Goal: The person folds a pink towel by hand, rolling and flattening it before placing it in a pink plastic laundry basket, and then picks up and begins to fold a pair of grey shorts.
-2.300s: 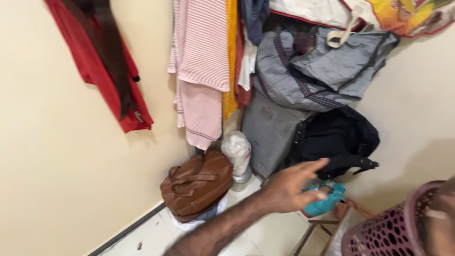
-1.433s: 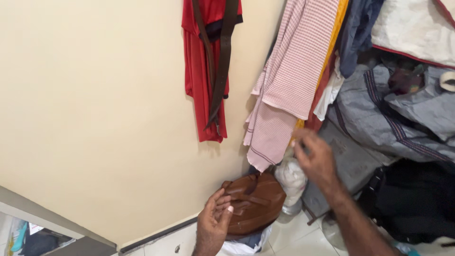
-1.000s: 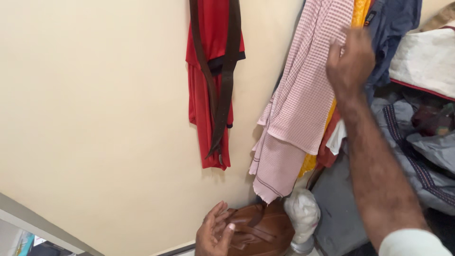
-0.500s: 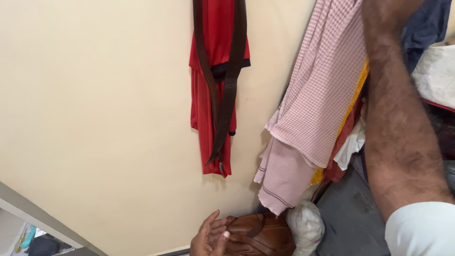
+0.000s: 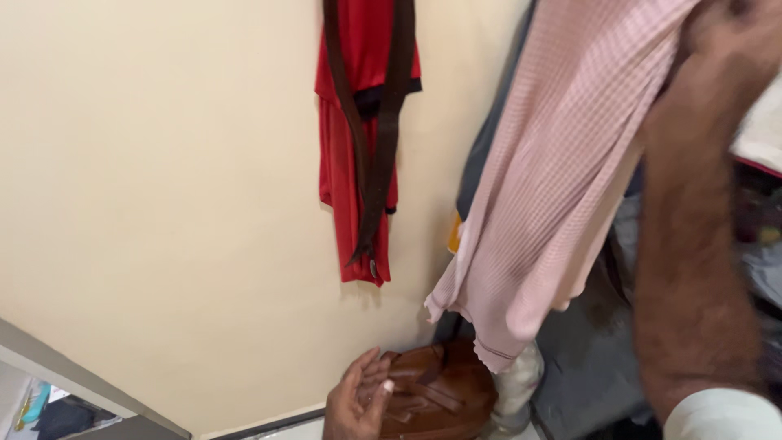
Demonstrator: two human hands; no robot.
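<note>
Nearest you, your right forearm fills the right side of the view w/ a white sleeve at the bottom corner; your right hand [image 5: 733, 37] is up at the top edge, clamped on the pink checked cloth [image 5: 554, 187]. The cloth hangs from that grip, long axis running down and to the left, its hem ending just above the brown leather bag [image 5: 440, 391]. Your left hand [image 5: 354, 403] is low at the bottom edge, palm open, fingers apart, holding nothing, beside the bag, well below the cloth's top, so the right hand is the one on it. Further back, a red garment [image 5: 346, 187] w/ a brown belt [image 5: 383, 138] over it hangs on the cream wall [image 5: 163, 204].
</note>
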